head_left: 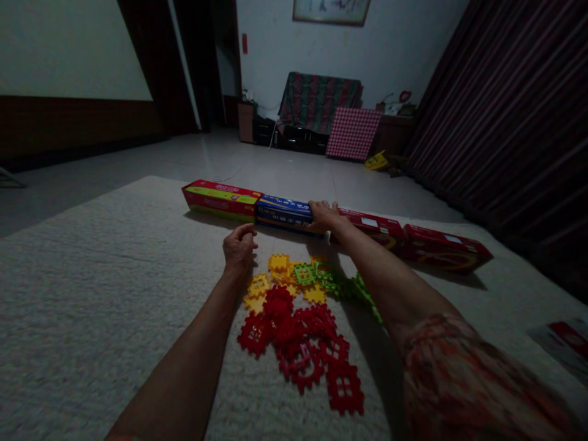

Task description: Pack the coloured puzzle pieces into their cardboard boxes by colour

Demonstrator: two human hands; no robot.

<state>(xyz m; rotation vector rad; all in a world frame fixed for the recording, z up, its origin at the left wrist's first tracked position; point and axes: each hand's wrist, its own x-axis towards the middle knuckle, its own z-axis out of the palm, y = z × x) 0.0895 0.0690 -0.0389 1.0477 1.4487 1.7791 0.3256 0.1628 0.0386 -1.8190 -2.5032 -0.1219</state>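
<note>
My right hand (324, 217) reaches forward and grips the right end of a long blue box (283, 212) lying on the grey carpet (92, 294). My left hand (239, 246) hovers just in front of the same box, fingers curled, holding nothing that I can see. Below my hands lies a heap of flat plastic interlocking tiles: yellow ones (278, 267) at the top, green ones (331, 280) to the right, several red ones (303, 343) nearest me.
A red and yellow box (220, 199) lies end to end with the blue one on its left; two red boxes (441, 246) continue the row to the right. Bare floor, a covered sofa (316, 101) and a checked cushion (351, 133) lie beyond. A dark curtain (505, 110) hangs right.
</note>
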